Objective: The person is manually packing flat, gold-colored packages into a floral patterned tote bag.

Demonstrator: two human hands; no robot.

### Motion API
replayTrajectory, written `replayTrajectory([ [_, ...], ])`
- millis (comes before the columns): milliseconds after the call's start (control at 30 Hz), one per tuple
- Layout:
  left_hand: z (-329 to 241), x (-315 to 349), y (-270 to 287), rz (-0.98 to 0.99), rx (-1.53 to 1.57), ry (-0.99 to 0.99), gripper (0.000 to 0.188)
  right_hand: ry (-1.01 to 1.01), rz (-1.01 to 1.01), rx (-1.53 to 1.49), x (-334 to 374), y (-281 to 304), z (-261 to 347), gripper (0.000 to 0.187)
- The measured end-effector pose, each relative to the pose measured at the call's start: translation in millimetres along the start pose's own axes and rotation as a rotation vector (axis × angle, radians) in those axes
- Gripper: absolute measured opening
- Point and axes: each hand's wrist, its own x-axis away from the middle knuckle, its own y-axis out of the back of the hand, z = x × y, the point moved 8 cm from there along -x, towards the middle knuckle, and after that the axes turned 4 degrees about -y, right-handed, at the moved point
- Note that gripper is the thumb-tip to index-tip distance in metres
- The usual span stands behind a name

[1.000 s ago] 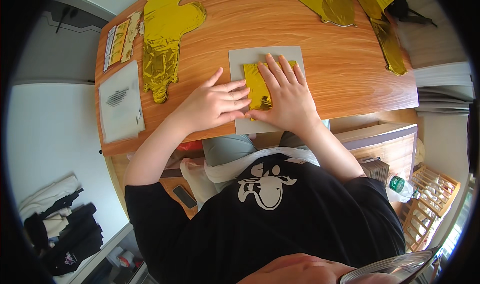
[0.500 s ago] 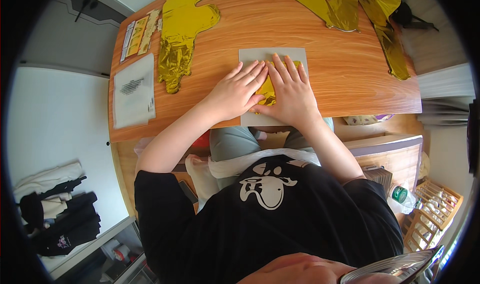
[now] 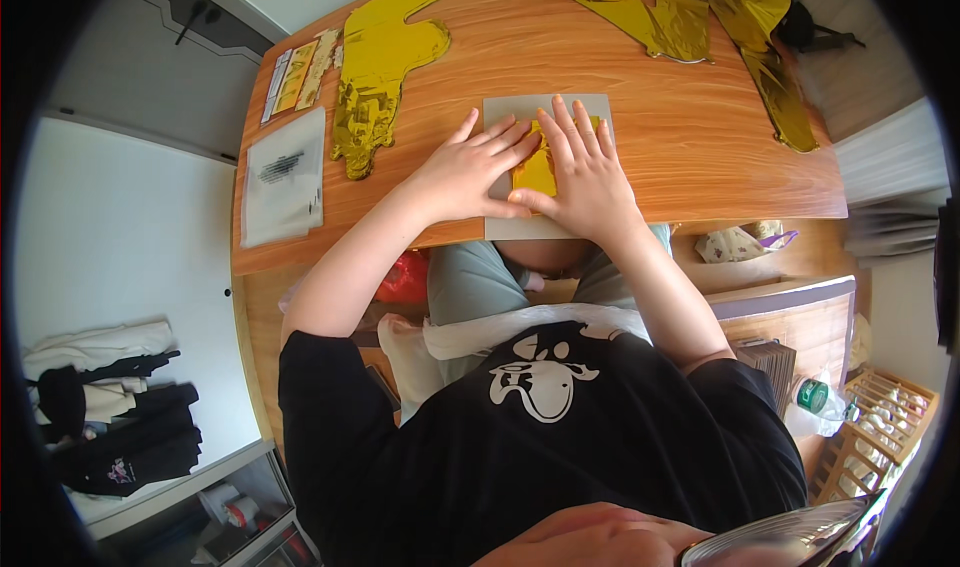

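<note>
A folded piece of shiny gold foil (image 3: 534,173) lies on a grey card (image 3: 502,229) at the table's near edge. My right hand (image 3: 592,182) rests flat across the foil's right side, fingers stretched out and thumb reaching left over its lower part. Beside it, my left hand (image 3: 465,175) is spread with its fingertips at the foil's left edge and its palm over the card's left side and the wood. Neither hand grips anything. Part of the foil is hidden under the right hand.
On the wooden table (image 3: 440,117), a flat gold foil shape (image 3: 385,57) lies at the left. More gold foil pieces (image 3: 680,27) lie far right. Clear plastic bags (image 3: 285,182) and small printed packets (image 3: 292,77) line the left edge. A bottle (image 3: 812,395) and wooden rack (image 3: 875,432) stand low at right.
My left hand has slid a little left off the foil, with its fingers spread wider. More of the foil shows between my hands, looking flatter. The whole view has shifted slightly.
</note>
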Motion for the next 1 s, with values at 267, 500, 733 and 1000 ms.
replayTrajectory([
  [267,13,7,-6,-0.148,0.308,0.042,0.118,-0.003,0.077,0.039,-3,-5,3,0.093],
  [500,56,103,47,-0.419,0.078,0.256,0.054,-0.025,0.101,0.063,0,-3,8,0.091],
  [733,190,341,58,-0.655,-0.084,0.82,0.03,-0.049,0.161,0.11,-2,3,19,0.089],
  [1000,217,357,6,-0.684,0.381,0.976,0.036,-0.082,0.175,0.122,-1,3,9,0.085],
])
